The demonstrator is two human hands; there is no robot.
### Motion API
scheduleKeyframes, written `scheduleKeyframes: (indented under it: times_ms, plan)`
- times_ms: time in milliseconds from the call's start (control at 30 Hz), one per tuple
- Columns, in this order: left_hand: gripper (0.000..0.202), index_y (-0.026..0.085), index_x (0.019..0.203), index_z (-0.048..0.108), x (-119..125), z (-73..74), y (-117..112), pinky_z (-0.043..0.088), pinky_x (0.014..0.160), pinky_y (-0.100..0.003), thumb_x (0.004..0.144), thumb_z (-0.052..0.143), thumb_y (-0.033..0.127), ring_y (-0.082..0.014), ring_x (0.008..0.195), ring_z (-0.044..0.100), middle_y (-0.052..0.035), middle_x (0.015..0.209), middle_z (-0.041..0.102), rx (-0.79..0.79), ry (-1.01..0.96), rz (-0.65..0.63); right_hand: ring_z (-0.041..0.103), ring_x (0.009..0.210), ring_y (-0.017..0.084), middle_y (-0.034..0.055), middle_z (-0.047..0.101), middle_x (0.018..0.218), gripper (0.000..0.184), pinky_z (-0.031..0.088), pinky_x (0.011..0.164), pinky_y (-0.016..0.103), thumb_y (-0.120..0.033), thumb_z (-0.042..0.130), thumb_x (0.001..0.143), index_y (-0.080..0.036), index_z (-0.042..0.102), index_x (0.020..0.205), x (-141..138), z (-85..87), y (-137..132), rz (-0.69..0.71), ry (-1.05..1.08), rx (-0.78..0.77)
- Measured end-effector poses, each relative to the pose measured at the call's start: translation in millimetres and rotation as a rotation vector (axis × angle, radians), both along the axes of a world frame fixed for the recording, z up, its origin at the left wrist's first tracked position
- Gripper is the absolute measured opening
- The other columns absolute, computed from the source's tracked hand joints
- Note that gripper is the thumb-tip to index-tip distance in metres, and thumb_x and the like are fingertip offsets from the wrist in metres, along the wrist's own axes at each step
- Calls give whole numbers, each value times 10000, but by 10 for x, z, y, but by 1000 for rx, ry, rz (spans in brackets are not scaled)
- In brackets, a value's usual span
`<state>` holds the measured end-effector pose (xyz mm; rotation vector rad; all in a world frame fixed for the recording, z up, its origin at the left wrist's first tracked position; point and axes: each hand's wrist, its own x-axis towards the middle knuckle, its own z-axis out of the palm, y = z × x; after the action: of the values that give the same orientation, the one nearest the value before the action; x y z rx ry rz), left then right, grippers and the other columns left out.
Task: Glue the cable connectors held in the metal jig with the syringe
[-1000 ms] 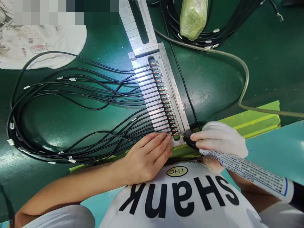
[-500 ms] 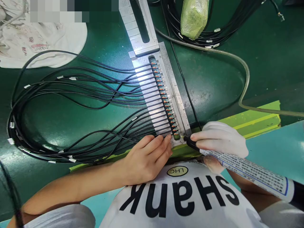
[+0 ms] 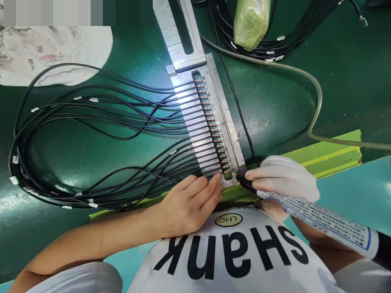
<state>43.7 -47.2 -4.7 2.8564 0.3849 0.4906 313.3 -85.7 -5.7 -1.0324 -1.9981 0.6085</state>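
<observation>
Right hand point(image 3: 285, 179): grip closed round labelled pen point(image 3: 314, 219), tip by metal fixture point(image 3: 225, 118) at 12 o'clock. Left hand point(image 3: 187, 205): fingertips bunched, cannot tell if holding anything. Black cables point(image 3: 23, 134) loop toward 9 o'clock.

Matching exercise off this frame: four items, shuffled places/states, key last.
1. Left hand
2. Right hand
3. Wrapped bundle
4. Metal fixture

A. Yellow-green, at the top of the view
B. Has black cables laid side by side across it
C. Grips a labelled pen-shaped tube
D. Fingertips left of the tube's tip

Pairs: 1-D, 2-C, 3-A, 4-B
</observation>
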Motion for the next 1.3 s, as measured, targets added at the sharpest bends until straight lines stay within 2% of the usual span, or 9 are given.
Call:
scheduleKeyframes:
  times_ms: [167, 400, 633, 933, 1100, 1300]
  plan:
    - [194, 60, 1057, 676, 8, 7, 8, 466, 621, -306, 913, 679, 190, -163, 771, 602, -170, 1175, 719, -1, 3, 1, 709, 659, 204, 82, 787, 888, 246, 597, 607, 383, -393, 472, 929, -247, 671, 931, -36, 15, 3, -54, 14, 19]
    - [187, 59, 1048, 681, 7, 18, 18, 461, 638, -306, 900, 691, 173, -165, 780, 600, -173, 1185, 718, -15, 5, -4, 709, 666, 209, 83, 786, 891, 248, 607, 613, 389, -391, 492, 925, -233, 683, 942, -40, -19, -5, -61, 47, 51]
    - [193, 49, 1024, 702, 8, 6, 18, 450, 617, -319, 875, 719, 171, -181, 756, 612, -189, 1166, 724, -27, -17, -8, 714, 668, 200, 86, 784, 922, 158, 592, 596, 364, -320, 572, 882, -229, 685, 946, -17, -9, 6, -26, 48, 13]
    - [181, 56, 1015, 708, 10, -9, 21, 459, 616, -313, 876, 721, 172, -175, 760, 618, -181, 1164, 728, -10, -27, -4, 702, 657, 186, 80, 785, 914, 175, 579, 600, 349, -352, 536, 924, -245, 673, 937, -11, 49, 17, -21, 3, -21]
    - [181, 48, 1020, 689, 2, 10, 21, 464, 635, -316, 879, 712, 159, -176, 776, 614, -192, 1171, 719, -23, -2, -15, 687, 649, 199, 80, 786, 921, 207, 560, 602, 376, -363, 512, 948, -243, 677, 911, -35, 102, -3, -80, -17, -77]
    - [188, 42, 1043, 674, 2, 10, 20, 464, 662, -313, 895, 696, 156, -165, 792, 608, -193, 1182, 709, -21, -5, -13, 696, 673, 207, 96, 781, 923, 220, 558, 622, 371, -350, 512, 960, -227, 687, 907, -42, 117, 19, -57, -19, -74]
